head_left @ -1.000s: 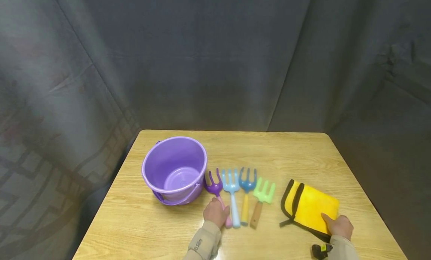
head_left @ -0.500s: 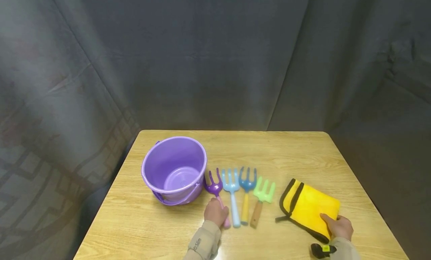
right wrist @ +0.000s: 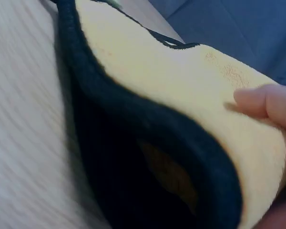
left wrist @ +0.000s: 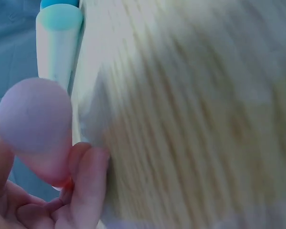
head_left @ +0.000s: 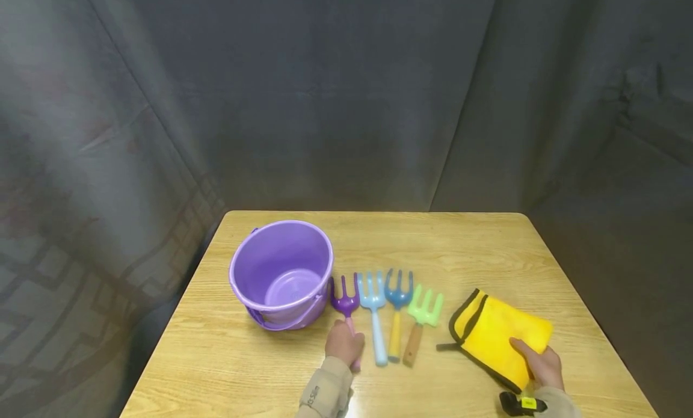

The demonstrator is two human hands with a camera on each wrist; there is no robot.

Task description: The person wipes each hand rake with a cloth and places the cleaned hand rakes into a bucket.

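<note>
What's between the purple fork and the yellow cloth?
In the head view, the light blue fork, the yellow-handled blue fork and the brown-handled green fork lie between the purple fork and the yellow cloth.

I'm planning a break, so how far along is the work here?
It looks early. Done: both grips are made. In hand: the left hand holds the purple fork by its pink handle; the right hand grips the yellow cloth. Probably left: the light blue fork, dark blue fork and green fork, lying untouched on the table.
</note>
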